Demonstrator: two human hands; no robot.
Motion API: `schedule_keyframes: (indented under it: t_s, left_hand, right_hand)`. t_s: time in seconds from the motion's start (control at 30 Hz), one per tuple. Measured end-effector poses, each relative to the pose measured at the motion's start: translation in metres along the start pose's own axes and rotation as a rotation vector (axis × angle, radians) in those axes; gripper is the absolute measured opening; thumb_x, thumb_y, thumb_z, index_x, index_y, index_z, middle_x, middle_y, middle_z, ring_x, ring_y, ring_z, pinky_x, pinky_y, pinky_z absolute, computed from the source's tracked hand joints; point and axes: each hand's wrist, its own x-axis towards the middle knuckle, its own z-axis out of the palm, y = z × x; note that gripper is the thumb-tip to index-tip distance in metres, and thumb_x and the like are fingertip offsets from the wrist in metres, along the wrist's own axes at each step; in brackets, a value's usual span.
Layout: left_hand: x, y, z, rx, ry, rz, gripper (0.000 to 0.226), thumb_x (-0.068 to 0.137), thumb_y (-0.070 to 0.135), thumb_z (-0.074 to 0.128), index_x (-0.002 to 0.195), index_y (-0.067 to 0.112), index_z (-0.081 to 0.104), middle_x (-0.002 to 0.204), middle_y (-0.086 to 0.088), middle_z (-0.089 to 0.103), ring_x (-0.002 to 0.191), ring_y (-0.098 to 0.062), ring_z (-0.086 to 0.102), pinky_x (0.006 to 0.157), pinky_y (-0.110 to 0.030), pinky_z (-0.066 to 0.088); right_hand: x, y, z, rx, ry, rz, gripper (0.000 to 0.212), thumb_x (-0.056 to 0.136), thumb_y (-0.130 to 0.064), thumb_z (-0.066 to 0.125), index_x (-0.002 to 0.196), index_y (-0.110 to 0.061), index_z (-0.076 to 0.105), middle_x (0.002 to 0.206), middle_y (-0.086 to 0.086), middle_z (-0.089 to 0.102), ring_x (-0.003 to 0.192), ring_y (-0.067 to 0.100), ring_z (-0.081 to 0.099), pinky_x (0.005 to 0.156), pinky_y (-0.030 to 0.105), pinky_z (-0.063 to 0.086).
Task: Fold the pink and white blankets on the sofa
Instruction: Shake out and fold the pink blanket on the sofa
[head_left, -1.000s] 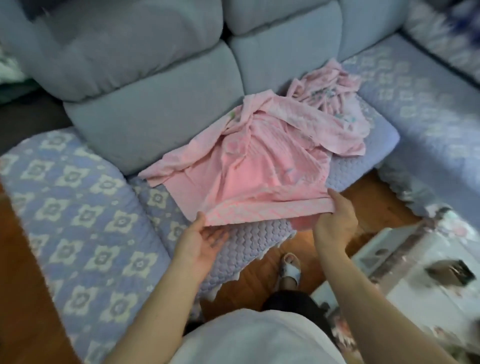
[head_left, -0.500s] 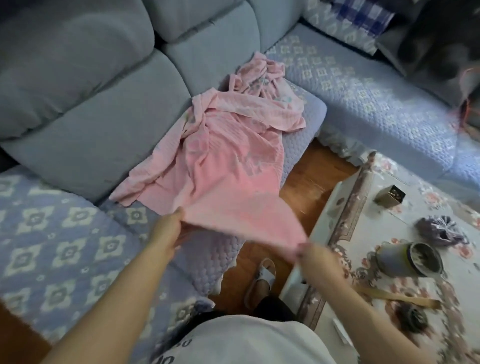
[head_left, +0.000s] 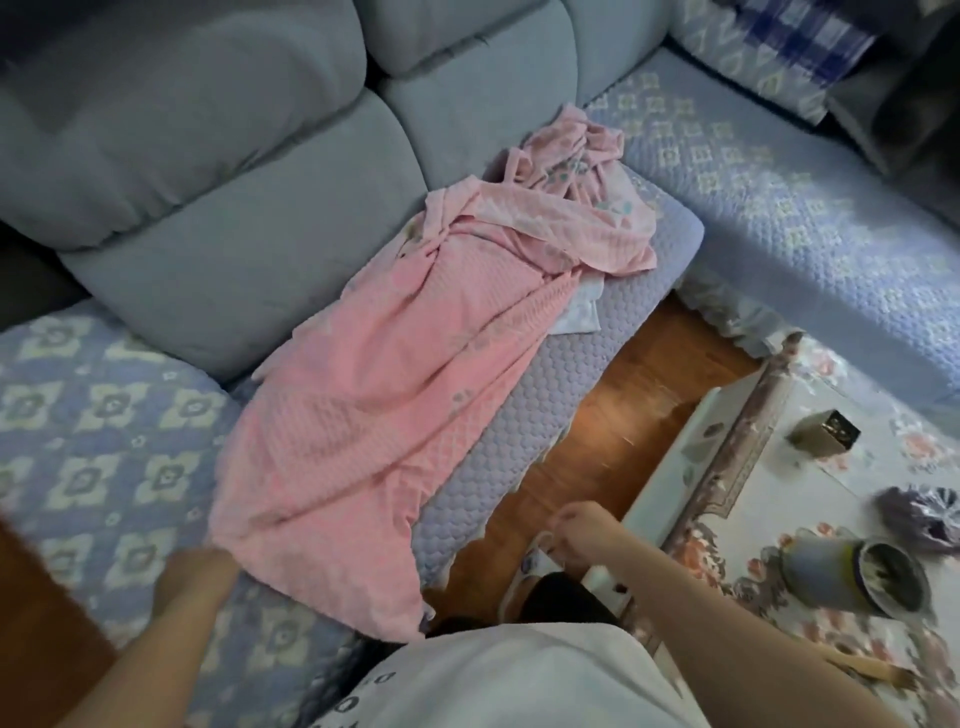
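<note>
The pink blanket (head_left: 374, 415) is held at a corner by the left hand (head_left: 195, 577), likely for spreading out. The right hand's (head_left: 582, 530) grip cannot be told.

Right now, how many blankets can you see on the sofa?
2. The pink blanket stretches along the seat, its near corner at the left hand. A white blanket peeks out beneath its far right edge, mostly hidden; more could lie underneath.
</note>
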Motion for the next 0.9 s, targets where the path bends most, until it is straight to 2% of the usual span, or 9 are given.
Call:
schedule_keyframes:
  t_s: [0.1, 0.2, 0.27, 0.37, 0.43, 0.5, 0.57, 0.73, 0.9]
  left_hand:
    - [-0.037, 0.050, 0.022, -0.089, -0.038, 0.141, 0.028, 0.091, 0.011, 0.055, 0.108, -0.008, 0.068, 0.117, -0.032, 0.065, 0.108, -0.046, 0.064, 0.093, -0.045, 0.052]
    - [-0.083, 0.116, 0.048, -0.219, -0.228, 0.248, 0.016, 0.094, 0.012, 0.056, 0.089, 0.004, 0.068, 0.098, -0.024, 0.071, 0.088, -0.038, 0.069, 0.079, -0.042, 0.055]
    - [-0.114, 0.164, 0.065, -0.260, -0.365, 0.296, 0.016, 0.097, 0.015, 0.054, 0.090, 0.005, 0.064, 0.089, -0.016, 0.068, 0.075, -0.030, 0.065, 0.068, -0.035, 0.050]
    - [-0.151, 0.244, 0.101, -0.318, -0.448, 0.310, 0.017, 0.099, 0.019, 0.055, 0.097, 0.005, 0.065, 0.090, -0.014, 0.068, 0.070, -0.025, 0.063, 0.062, -0.030, 0.048]
    - [-0.175, 0.288, 0.125, -0.379, -0.456, 0.286, 0.016, 0.099, 0.017, 0.056, 0.097, 0.005, 0.065, 0.084, -0.012, 0.066, 0.067, -0.024, 0.060, 0.059, -0.028, 0.046]
    - [-0.204, 0.341, 0.152, -0.423, -0.455, 0.221, 0.014, 0.097, 0.014, 0.055, 0.097, 0.005, 0.066, 0.078, -0.009, 0.064, 0.063, -0.023, 0.058, 0.058, -0.028, 0.044]
    - [-0.225, 0.365, 0.160, -0.467, -0.467, 0.186, 0.014, 0.097, 0.013, 0.054, 0.099, 0.006, 0.066, 0.079, -0.010, 0.063, 0.063, -0.022, 0.056, 0.057, -0.027, 0.043]
    - [-0.267, 0.449, 0.178, -0.567, -0.499, 0.167, 0.011, 0.100, 0.014, 0.057, 0.102, 0.006, 0.064, 0.086, -0.012, 0.064, 0.068, -0.023, 0.058, 0.060, -0.029, 0.046]
    - [-0.267, 0.532, 0.174, -0.679, -0.509, 0.171, 0.015, 0.099, 0.014, 0.056, 0.107, 0.006, 0.066, 0.092, -0.012, 0.069, 0.076, -0.024, 0.064, 0.066, -0.031, 0.052]
  right_hand:
    - [0.020, 0.023, -0.055, -0.156, -0.037, 0.056, 0.022, 0.097, -0.012, 0.050, 0.081, -0.012, 0.065, 0.073, 0.001, 0.063, 0.057, 0.013, 0.059, 0.061, 0.034, 0.055]
    - [0.054, 0.039, -0.118, -0.173, -0.032, 0.086, 0.020, 0.098, -0.010, 0.045, 0.089, -0.009, 0.062, 0.080, 0.007, 0.062, 0.056, 0.017, 0.056, 0.047, 0.027, 0.042]
    - [0.080, 0.047, -0.162, -0.153, 0.030, 0.091, 0.018, 0.096, -0.010, 0.050, 0.083, -0.011, 0.063, 0.079, 0.008, 0.063, 0.059, 0.020, 0.057, 0.053, 0.028, 0.043]
    - [0.126, 0.055, -0.234, -0.118, 0.078, 0.035, 0.017, 0.097, -0.013, 0.057, 0.081, -0.017, 0.063, 0.081, 0.003, 0.062, 0.076, 0.025, 0.063, 0.067, 0.031, 0.053]
    - [0.157, 0.065, -0.283, -0.156, 0.065, -0.007, 0.018, 0.100, -0.018, 0.053, 0.102, -0.010, 0.069, 0.089, 0.003, 0.064, 0.082, 0.025, 0.065, 0.070, 0.030, 0.053]
    - [0.177, 0.082, -0.350, -0.155, 0.066, 0.009, 0.024, 0.099, -0.019, 0.054, 0.114, -0.007, 0.069, 0.091, 0.005, 0.064, 0.079, 0.023, 0.063, 0.063, 0.027, 0.050]
    - [0.182, 0.084, -0.384, -0.166, 0.068, 0.030, 0.026, 0.097, -0.015, 0.056, 0.116, -0.004, 0.068, 0.092, 0.008, 0.063, 0.079, 0.024, 0.059, 0.063, 0.027, 0.050]
    - [0.223, 0.061, -0.480, -0.219, 0.112, 0.013, 0.028, 0.097, -0.017, 0.055, 0.118, -0.003, 0.068, 0.096, 0.008, 0.061, 0.086, 0.023, 0.056, 0.087, 0.035, 0.052]
    - [0.260, 0.010, -0.525, -0.181, 0.105, -0.088, 0.022, 0.098, -0.020, 0.053, 0.111, -0.011, 0.069, 0.098, 0.004, 0.062, 0.088, 0.021, 0.058, 0.085, 0.035, 0.051]
